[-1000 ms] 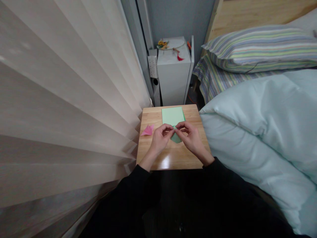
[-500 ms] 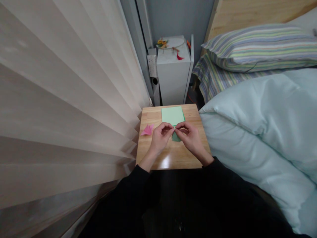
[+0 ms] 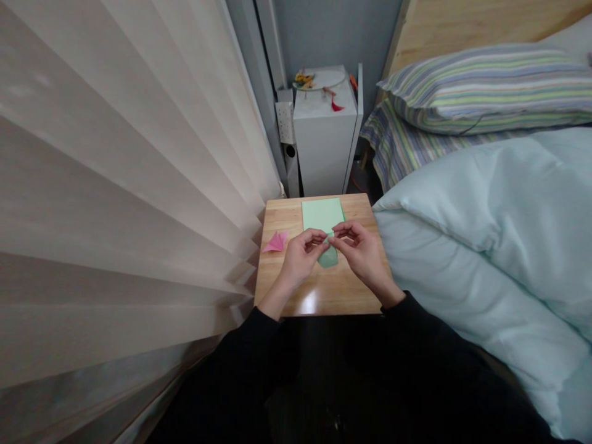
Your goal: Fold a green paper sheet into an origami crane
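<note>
Between my hands, above the small wooden table (image 3: 282, 290), is a folded piece of green paper (image 3: 328, 258). My left hand (image 3: 301, 253) pinches it from the left between thumb and fingers. On its upper right side my right hand (image 3: 359, 248) has thumb and forefinger closed at the paper's edge. Part of the fold is hidden behind the fingertips. Just beyond my hands lies a stack of light green square paper (image 3: 322, 213). A pink folded paper figure (image 3: 276, 241) rests on the table to the left of my left hand.
A pleated curtain (image 3: 161, 185) hangs close along the table's left side. To the right is a bed with a pale blue quilt (image 3: 462, 234) and a striped pillow (image 3: 490, 89). A white cabinet (image 3: 324, 148) holding small items stands behind the table.
My right hand has shifted slightly right and up, its fingers a little farther from my left. More of the green folded paper now shows below the fingers.
</note>
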Demonstrator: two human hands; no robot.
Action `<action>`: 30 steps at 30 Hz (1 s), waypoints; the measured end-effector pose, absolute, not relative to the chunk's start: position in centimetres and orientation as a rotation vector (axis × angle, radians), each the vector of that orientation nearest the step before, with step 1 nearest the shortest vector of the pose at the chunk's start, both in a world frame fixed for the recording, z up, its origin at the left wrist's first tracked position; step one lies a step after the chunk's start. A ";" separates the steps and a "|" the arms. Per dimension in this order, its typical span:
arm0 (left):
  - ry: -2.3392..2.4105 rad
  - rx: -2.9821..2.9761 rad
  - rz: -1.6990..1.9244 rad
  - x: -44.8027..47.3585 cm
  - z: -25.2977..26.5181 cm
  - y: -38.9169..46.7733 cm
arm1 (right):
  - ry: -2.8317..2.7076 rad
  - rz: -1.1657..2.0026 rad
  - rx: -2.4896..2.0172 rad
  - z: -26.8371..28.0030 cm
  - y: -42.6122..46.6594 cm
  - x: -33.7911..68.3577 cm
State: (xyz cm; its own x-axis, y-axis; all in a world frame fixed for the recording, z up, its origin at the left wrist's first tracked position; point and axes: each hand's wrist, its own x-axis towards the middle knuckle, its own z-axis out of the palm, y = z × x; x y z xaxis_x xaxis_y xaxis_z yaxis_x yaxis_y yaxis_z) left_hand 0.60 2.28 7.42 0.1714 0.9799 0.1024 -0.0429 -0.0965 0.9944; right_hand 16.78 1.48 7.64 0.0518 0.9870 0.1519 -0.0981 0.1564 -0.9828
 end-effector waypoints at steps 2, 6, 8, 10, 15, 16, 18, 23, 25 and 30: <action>1.005 1.354 1.171 0.4 7.6 2.4 | -1.210 1.149 -1.034 7.9 1.5 17.0; 1.004 1.427 1.181 0.1 7.9 2.5 | -1.260 1.171 -1.008 8.4 1.5 17.2; 0.993 1.434 1.179 0.1 8.0 2.4 | -1.251 1.148 -1.021 8.7 1.4 17.3; 0.962 1.422 1.147 0.3 8.1 2.2 | -1.256 1.112 -1.054 9.0 1.2 17.3; 0.881 1.355 1.037 0.7 8.3 1.7 | -1.295 1.013 -1.118 9.3 1.1 17.2; 0.886 1.332 1.034 0.8 8.3 1.7 | -1.272 1.012 -1.116 9.2 1.1 17.2; 0.905 1.288 1.051 0.8 8.1 1.8 | -1.234 1.018 -1.105 9.1 1.2 17.1; 0.961 1.291 1.139 0.7 7.6 2.2 | -1.383 0.939 -1.086 8.7 1.0 17.0; 0.967 1.301 1.155 0.7 7.5 2.2 | -1.429 0.913 -1.091 8.7 0.9 17.0; 1.004 1.298 1.176 0.9 7.0 2.1 | -1.458 0.910 -1.110 8.8 0.8 17.0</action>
State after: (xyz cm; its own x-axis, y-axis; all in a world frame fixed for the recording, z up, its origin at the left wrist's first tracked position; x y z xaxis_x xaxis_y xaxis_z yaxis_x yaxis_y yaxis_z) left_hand 0.87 2.06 7.03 0.1592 0.9832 0.0887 -0.0665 -0.0790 0.9947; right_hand 16.99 0.82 8.80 -0.0284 0.9590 0.2821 0.1682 0.2828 -0.9443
